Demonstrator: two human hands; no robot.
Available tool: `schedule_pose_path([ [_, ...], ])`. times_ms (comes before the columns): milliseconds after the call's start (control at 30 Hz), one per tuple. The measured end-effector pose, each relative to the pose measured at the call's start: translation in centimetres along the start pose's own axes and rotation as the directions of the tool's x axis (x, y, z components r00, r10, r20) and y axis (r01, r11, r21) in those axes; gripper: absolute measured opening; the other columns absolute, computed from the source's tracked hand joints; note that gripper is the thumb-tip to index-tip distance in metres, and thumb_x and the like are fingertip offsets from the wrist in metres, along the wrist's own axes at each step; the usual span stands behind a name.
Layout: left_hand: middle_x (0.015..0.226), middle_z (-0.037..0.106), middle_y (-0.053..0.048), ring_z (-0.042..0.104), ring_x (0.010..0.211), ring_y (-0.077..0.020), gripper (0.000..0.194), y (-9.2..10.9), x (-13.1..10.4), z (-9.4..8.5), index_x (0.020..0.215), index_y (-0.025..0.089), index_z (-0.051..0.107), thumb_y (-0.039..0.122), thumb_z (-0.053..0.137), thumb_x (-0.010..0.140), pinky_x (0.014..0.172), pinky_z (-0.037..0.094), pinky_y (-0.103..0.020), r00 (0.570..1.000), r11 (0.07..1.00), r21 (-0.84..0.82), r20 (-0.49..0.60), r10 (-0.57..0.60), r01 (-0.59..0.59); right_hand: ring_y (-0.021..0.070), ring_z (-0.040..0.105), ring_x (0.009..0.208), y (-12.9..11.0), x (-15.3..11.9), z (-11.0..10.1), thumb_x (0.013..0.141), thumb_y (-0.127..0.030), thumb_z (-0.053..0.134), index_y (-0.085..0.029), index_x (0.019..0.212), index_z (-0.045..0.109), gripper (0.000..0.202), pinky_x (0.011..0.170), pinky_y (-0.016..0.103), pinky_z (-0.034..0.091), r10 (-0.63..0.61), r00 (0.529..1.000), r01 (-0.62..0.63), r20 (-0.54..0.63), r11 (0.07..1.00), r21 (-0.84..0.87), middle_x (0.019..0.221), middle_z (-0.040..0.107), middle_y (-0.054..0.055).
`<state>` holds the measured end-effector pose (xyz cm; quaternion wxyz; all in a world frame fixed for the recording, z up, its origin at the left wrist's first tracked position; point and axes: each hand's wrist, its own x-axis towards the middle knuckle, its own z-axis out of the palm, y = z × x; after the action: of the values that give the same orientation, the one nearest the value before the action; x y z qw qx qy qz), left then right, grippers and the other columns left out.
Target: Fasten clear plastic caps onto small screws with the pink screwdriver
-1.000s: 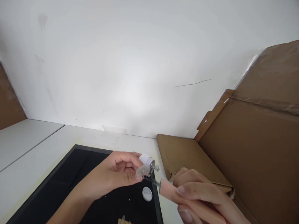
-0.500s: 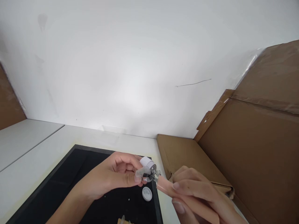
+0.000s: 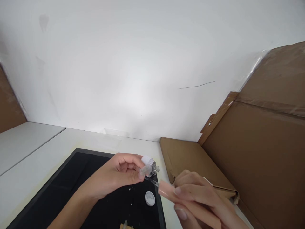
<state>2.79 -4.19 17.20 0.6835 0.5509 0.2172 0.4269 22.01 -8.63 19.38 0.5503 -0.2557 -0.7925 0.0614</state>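
Observation:
My left hand (image 3: 121, 175) is closed around a small white-and-clear container (image 3: 148, 161) with clear bits at its mouth. Between its thumb and fingers is also a translucent piece (image 3: 145, 170). My right hand (image 3: 202, 197) grips a peach-coloured tool (image 3: 170, 191), whose thin dark and clear tip (image 3: 152, 181) points at the left thumb, just below the container. Whether the tip touches the translucent piece I cannot tell. A round white lid (image 3: 150, 198) lies below the hands on the black mat (image 3: 100, 213).
Small white crumbs (image 3: 131, 204) lie on the mat. A yellowish object (image 3: 126, 225) shows at the bottom edge. On the right are a flat cardboard box (image 3: 188, 156) and a tall cardboard panel (image 3: 262, 152). Behind stands a white wall (image 3: 133, 63).
The container has moved slightly up and left, away from the tool's tip. The tool has shifted a little left. New white crumbs show on the mat below my left hand.

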Motion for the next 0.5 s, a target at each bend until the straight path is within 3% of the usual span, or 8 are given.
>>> schedule_pose_path([
  [267,0.074,0.056,0.001,0.049,0.07,-0.0111,0.014,0.1,-0.13,0.26,0.071,0.018,0.071,0.031,0.077,0.073,0.066,0.036,-0.023,1.0,1.0,-0.025,0.021,-0.004,0.004,0.0125,0.051,0.054,0.02,0.31,0.04,0.076,0.0,0.055,-0.021,0.088,0.057,0.024,0.046,0.025,0.041,-0.048,0.998,0.051,0.029,0.992,-0.118,0.066,0.057,0.0],
  [500,0.079,0.06,-0.001,0.054,0.077,-0.0133,0.012,0.0,-0.28,0.09,0.073,0.018,0.072,0.029,0.074,0.076,0.071,0.04,-0.025,1.0,1.0,0.001,0.028,0.001,-0.001,0.0144,0.053,0.059,0.27,-0.16,-0.21,0.079,0.001,0.055,-0.019,0.094,0.059,0.025,0.05,0.026,0.045,-0.037,0.997,0.048,0.06,0.981,-0.188,0.069,0.058,0.002],
])
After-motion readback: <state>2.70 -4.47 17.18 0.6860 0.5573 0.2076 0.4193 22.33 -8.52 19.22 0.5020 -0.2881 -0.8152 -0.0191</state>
